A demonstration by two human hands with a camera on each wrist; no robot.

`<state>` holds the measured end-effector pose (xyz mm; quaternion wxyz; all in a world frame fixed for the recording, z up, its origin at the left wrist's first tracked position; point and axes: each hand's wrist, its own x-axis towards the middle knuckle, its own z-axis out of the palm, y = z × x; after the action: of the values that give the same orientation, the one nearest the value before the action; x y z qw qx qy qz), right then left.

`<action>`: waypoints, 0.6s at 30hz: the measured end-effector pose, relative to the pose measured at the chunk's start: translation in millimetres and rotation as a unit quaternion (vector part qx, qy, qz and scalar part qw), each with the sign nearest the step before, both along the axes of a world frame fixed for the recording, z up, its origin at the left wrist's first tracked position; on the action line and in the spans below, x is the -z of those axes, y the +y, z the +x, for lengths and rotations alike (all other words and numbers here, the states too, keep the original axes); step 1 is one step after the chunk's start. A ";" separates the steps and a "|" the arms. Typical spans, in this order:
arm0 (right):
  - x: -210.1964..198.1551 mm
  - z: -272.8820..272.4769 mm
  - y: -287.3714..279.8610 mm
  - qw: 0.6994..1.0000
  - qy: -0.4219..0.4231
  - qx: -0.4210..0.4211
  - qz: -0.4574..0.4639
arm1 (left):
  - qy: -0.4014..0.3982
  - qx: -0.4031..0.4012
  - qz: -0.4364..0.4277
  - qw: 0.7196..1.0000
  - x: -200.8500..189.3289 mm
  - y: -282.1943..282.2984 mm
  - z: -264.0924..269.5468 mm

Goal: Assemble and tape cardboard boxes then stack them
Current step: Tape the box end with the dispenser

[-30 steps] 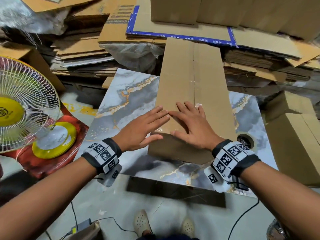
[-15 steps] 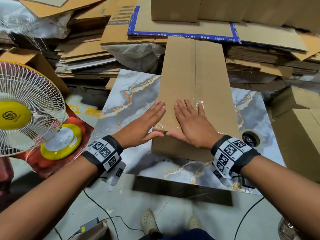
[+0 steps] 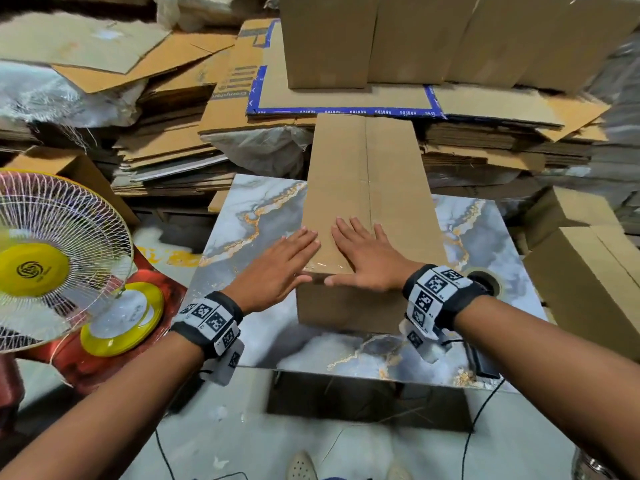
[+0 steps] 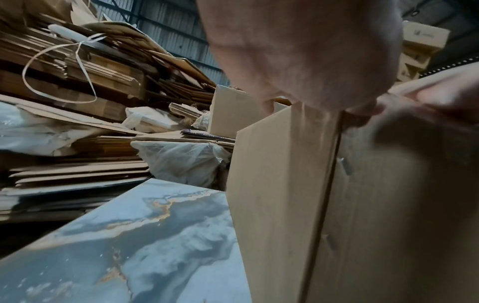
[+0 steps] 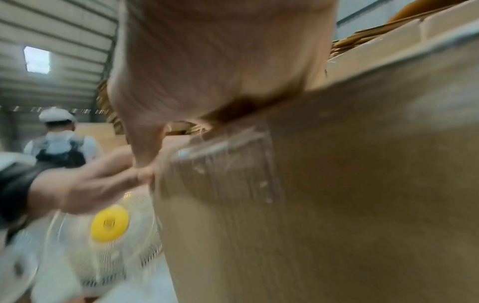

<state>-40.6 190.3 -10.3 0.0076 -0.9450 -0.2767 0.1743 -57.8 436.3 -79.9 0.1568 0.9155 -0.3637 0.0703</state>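
Both grips are released: the left hand (image 3: 277, 268) and right hand (image 3: 367, 259) press flat, fingers straight, on the near end of the long cardboard box (image 3: 370, 188), which lies frame-centre on the marbled surface (image 3: 249, 216), a fan (image 3: 52, 258) at left.

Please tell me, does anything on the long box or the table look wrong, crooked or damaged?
Nothing serious. The box lies straight on the table, its far end overhanging the table edge. Both hands, left and right, lie flat on its near end, where clear tape looks slightly wrinkled.
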 end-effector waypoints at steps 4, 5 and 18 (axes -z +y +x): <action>-22.1 1.5 -30.4 0.985 0.014 0.068 0.160 | 0.000 -0.018 0.018 1.000 -5.7 26.9 3.0; -22.4 -1.2 -43.4 0.981 -0.004 0.086 0.176 | -0.003 -0.026 0.024 0.999 -8.7 34.1 2.0; 56.7 -65.3 -133.0 0.874 -0.131 0.254 0.392 | -0.040 0.075 0.028 0.996 -52.2 -58.7 -8.6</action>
<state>-105.9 57.3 -67.0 0.3858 -0.9162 -0.0709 -0.0815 -66.4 377.5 -27.7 0.1211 0.8860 -0.4395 0.0848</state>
